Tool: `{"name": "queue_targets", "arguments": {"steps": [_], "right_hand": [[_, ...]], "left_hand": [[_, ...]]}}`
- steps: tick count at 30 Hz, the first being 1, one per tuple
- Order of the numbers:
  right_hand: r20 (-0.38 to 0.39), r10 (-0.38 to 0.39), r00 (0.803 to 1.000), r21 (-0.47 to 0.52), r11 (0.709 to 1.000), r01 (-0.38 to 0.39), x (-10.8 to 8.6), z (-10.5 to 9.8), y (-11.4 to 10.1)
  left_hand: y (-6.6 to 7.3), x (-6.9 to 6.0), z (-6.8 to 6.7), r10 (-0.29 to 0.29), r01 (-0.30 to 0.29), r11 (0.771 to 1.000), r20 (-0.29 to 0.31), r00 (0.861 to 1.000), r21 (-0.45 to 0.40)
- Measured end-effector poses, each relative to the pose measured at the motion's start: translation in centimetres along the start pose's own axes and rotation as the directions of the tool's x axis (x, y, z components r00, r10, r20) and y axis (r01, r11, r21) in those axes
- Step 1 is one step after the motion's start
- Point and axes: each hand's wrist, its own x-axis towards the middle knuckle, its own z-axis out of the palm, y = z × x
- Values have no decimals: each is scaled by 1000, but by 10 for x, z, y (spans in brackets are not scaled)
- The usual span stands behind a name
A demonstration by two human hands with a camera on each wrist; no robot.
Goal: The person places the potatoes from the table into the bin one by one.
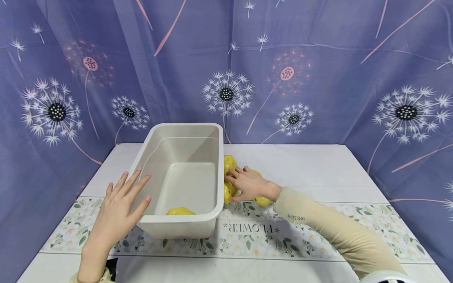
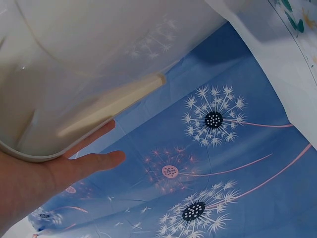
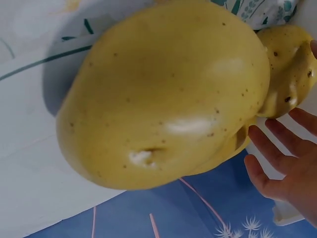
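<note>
Curtain (image 1: 184, 90): purple-blue with dandelions, behind the bench (image 1: 301, 165).
Bench: white, with one flowered band.
Bin (image 1: 192, 184): pale, on the bench; one yellow potato (image 1: 180, 211) lies inside, near end.
Left hand (image 1: 118, 206): at bin's left rim, fingers apart.
Right hand (image 1: 250, 184): fingers apart, among other potatoes (image 1: 228, 190) just right of bin; touching, I cannot tell.

Left hand (image 2: 57, 174) — thumb (image 2: 98, 162) extended | pale bin (image 2: 84, 59) — partly hides fingers (image 2: 97, 135) | blue dandelion cloth (image 2: 247, 168) beyond
</note>
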Motion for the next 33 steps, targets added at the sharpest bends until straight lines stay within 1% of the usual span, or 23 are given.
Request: {"name": "queue_targets", "arguments": {"steps": [4, 10, 19, 33], "right_hand": [[4, 8, 1000, 16, 1000, -8, 0, 2, -2], [16, 17, 1000, -6, 1000, -17, 2, 5, -4], [-2, 23, 1000, -31, 999, -23, 4, 13, -6], [-24, 12, 1000, -9, 1000, -13, 6, 15, -7]], "left_hand": [[-1, 0, 1, 3, -3, 1000, -5, 1000, 2], [-1, 1, 0, 5, -5, 1000, -8, 1000, 5], [0, 0, 0, 3, -3, 1000, -6, 1000, 5], [-1, 0, 1, 4, -4, 1000, -14, 1000, 6]]}}
